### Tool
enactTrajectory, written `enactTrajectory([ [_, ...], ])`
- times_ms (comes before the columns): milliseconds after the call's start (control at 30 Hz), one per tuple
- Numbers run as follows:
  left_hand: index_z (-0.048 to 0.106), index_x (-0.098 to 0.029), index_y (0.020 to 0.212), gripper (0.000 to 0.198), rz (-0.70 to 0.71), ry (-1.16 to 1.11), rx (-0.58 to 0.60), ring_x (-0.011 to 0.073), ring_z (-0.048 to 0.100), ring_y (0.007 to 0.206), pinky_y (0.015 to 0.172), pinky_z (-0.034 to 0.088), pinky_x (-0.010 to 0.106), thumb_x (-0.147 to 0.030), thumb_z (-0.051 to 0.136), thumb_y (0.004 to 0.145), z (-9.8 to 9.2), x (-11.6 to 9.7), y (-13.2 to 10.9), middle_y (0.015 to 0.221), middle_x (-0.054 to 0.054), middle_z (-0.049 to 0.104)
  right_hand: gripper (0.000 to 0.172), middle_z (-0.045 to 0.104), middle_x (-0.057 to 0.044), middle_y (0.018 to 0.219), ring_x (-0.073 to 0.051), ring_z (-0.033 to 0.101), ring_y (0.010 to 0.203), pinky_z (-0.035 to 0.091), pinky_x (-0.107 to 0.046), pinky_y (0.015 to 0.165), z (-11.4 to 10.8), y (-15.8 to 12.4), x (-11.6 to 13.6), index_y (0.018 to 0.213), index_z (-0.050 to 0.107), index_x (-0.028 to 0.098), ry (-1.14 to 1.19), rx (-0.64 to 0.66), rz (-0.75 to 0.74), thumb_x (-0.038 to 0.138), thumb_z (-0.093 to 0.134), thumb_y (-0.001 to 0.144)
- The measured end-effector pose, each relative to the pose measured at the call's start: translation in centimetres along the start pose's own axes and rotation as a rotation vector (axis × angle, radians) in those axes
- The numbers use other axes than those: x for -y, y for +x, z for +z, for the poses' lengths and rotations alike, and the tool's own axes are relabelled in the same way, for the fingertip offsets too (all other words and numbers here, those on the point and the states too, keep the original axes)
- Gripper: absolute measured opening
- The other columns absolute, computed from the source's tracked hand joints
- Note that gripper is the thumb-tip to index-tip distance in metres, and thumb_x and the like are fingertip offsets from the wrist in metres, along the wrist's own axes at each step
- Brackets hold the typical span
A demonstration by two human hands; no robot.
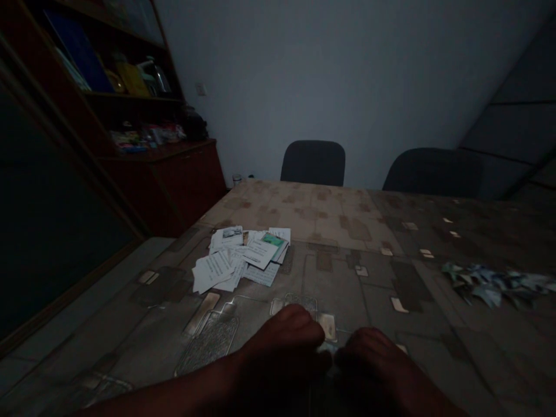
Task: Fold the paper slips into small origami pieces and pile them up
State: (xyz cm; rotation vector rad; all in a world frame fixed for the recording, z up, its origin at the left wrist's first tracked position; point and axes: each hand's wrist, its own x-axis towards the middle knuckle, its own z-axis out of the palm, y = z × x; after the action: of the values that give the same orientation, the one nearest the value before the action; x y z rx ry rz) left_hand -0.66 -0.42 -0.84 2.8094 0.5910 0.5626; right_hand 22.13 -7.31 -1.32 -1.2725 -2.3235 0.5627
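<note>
Low in the head view, my left hand (291, 341) and my right hand (373, 362) are close together above the table's near part. Both have their fingers curled in, with the fingertips almost meeting. A small pale patch shows between them, but deep shadow hides what they hold, if anything. Beyond my left hand lies a loose pile of printed paper sheets (215, 266), overlapping one another, with a green-printed piece (274, 238) on top. Off to the right is a heap of crumpled or folded paper pieces (486, 284).
A patterned cloth covers the table (313, 214). Two dark chairs (313, 162) stand at its far side, against a pale wall. At the left rises a wooden cabinet (186, 182) with shelves of books and household things. A glass (237, 179) is by the far left corner. The room is dim.
</note>
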Motion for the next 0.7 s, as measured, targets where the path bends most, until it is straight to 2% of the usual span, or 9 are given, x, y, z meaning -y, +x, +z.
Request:
enactTrajectory([
  [133,0.053,-0.022,0.08,0.014,0.173,0.156,0.08,0.0138,0.044,0.067,0.087,0.037,0.032,-0.018,0.055,0.093,0.2,-0.4,-0.6,0.075,-0.005,0.053,0.007,0.065,-0.002,0.082,-0.018,0.061,0.078,0.048,-0.028,0.067,0.2,0.0,-0.2,0.089,0.062,0.022,0.0,0.019,0.023,0.017,0.064,0.085],
  [267,0.054,-0.022,0.086,0.009,0.191,0.209,0.066,0.0136,0.047,0.07,0.093,0.035,0.034,-0.018,0.054,0.094,0.4,-0.2,-0.9,0.076,-0.005,0.054,0.008,0.064,-0.002,0.084,-0.019,0.061,0.08,0.048,-0.029,0.068,0.6,-0.1,-0.7,0.092,0.062,0.022,0.008,0.029,0.035,0.019,0.065,0.086],
  [367,0.055,-0.022,0.089,0.005,0.221,0.203,0.056,0.0135,0.049,0.073,0.095,0.035,0.035,-0.019,0.056,0.094,0.6,-0.2,-0.9,0.077,-0.005,0.056,0.004,0.064,-0.003,0.082,-0.019,0.061,0.078,0.048,-0.029,0.065,0.6,0.0,-0.9,0.093,0.06,0.022,-0.029,0.021,-0.029,0.024,0.062,0.089],
  [433,0.055,-0.022,0.089,0.006,0.205,0.183,0.044,0.0135,0.05,0.074,0.095,0.035,0.034,-0.019,0.058,0.093,0.7,-0.3,-0.8,0.078,-0.004,0.057,0.004,0.065,-0.004,0.082,-0.019,0.06,0.077,0.048,-0.029,0.064,0.3,0.0,-0.6,0.094,0.059,0.022,-0.064,0.015,-0.119,0.025,0.057,0.093],
  [533,0.054,-0.022,0.084,0.011,0.133,0.128,0.038,0.0129,0.049,0.072,0.087,0.038,0.031,-0.016,0.057,0.093,0.8,-0.5,-0.8,0.075,-0.004,0.056,0.013,0.067,-0.006,0.088,-0.02,0.06,0.08,0.047,-0.031,0.065,-0.4,0.1,0.3,0.094,0.06,0.023,-0.109,0.003,-0.196,0.017,0.048,0.094],
  [700,0.054,-0.021,0.084,0.012,0.111,0.082,0.02,0.0129,0.049,0.072,0.078,0.039,0.028,-0.016,0.054,0.095,0.6,-0.5,-1.3,0.074,-0.004,0.055,0.011,0.067,-0.006,0.085,-0.021,0.062,0.078,0.05,-0.032,0.064,-0.5,0.1,0.3,0.09,0.06,0.024,-0.045,0.009,-0.081,0.015,0.054,0.087],
])
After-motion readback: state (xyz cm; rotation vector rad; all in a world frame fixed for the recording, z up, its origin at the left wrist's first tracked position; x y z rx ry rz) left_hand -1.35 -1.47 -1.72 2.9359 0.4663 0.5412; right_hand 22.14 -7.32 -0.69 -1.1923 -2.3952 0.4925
